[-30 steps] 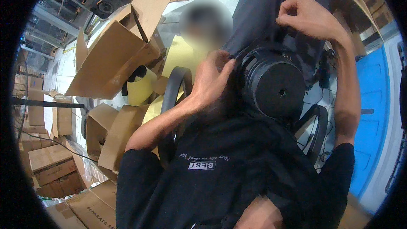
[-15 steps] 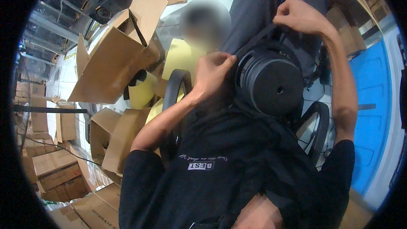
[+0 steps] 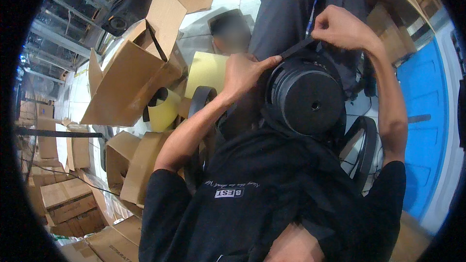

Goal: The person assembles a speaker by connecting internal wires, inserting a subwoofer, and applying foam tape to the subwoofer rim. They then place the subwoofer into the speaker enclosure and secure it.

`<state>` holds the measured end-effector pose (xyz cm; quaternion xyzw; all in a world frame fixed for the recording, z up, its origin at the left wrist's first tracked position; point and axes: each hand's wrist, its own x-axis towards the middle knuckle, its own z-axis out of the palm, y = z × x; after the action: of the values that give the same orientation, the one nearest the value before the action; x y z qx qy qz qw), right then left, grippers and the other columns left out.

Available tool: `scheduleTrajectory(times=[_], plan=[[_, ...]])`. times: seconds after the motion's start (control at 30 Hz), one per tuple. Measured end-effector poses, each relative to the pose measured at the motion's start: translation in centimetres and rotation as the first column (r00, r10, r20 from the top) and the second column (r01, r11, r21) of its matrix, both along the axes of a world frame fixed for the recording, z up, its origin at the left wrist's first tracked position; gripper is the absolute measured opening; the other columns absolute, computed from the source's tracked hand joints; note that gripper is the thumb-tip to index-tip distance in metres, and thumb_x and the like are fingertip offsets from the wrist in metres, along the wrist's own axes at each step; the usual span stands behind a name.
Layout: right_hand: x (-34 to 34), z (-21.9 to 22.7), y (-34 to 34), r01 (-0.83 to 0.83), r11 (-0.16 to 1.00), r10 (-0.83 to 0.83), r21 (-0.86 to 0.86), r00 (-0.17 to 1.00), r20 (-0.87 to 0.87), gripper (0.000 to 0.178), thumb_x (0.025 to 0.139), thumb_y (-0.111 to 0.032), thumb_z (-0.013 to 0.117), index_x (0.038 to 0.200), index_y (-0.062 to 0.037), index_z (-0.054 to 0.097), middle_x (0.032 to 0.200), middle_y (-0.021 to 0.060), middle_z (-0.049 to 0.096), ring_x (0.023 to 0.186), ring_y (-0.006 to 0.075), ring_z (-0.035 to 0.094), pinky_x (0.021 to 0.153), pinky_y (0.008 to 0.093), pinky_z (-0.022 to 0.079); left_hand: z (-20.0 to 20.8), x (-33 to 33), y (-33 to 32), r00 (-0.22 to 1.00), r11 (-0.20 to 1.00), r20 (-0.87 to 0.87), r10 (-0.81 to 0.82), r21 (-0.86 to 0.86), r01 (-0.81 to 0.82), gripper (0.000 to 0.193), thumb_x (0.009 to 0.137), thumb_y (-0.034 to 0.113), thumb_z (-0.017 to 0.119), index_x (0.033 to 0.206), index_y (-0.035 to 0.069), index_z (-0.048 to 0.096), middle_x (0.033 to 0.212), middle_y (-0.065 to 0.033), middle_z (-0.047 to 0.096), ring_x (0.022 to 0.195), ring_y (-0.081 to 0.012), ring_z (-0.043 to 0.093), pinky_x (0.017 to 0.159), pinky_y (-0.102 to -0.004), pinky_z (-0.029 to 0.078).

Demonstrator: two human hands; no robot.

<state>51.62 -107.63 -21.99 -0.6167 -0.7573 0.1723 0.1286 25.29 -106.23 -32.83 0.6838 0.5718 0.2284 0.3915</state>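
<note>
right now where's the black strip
In the head view, right of centre, the black strip stretches between left hand and right hand, above the round black part.

The round black part (image 3: 313,104) looks matt, like coated metal; the black strip (image 3: 297,47) on its far side looks matt and smooth. The shirt (image 3: 272,165) is soft, matt cloth. At left, the open box (image 3: 128,85) is matt cardboard; far off, the floor tiles (image 3: 242,0) look glossy. The right-hand blue panel (image 3: 424,90) resembles smooth plastic.
</note>
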Motion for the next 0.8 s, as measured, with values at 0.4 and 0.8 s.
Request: scheduleTrajectory(times=[0.4,0.8], plan=[[0.0,-0.2,-0.8,0.011,0.998,-0.004,-0.061,0.994,0.111,0.043,0.078,-0.036,0.075,0.072,0.0065,0.071,0.070,0.0255,0.067,0.069,0.0349,0.071,0.071,0.0427,0.055,2.7,0.7,1.9,0.942,0.987,-0.298,-0.157,-0.017,0.159,0.080,0.073,0.077,0.075,0.054,-0.001,0.069,0.055,-0.0118,0.066,0.059,-0.0250,0.071,0.065,-0.0385,0.056],[3.7,-0.1,-3.8,-0.104,0.968,0.041,-0.229,0.964,-0.262,0.048,0.080,-0.025,0.087,0.112,0.0067,0.069,0.077,0.0076,0.062,0.076,0.0109,0.059,0.070,0.0279,0.048,4.3,1.7,-0.4,0.892,0.813,-0.450,-0.042,0.504,0.293,0.047,0.083,0.046,0.081,0.074,0.001,0.073,0.068,-0.0142,0.069,0.071,-0.0289,0.069,0.068,-0.0403,0.055]])
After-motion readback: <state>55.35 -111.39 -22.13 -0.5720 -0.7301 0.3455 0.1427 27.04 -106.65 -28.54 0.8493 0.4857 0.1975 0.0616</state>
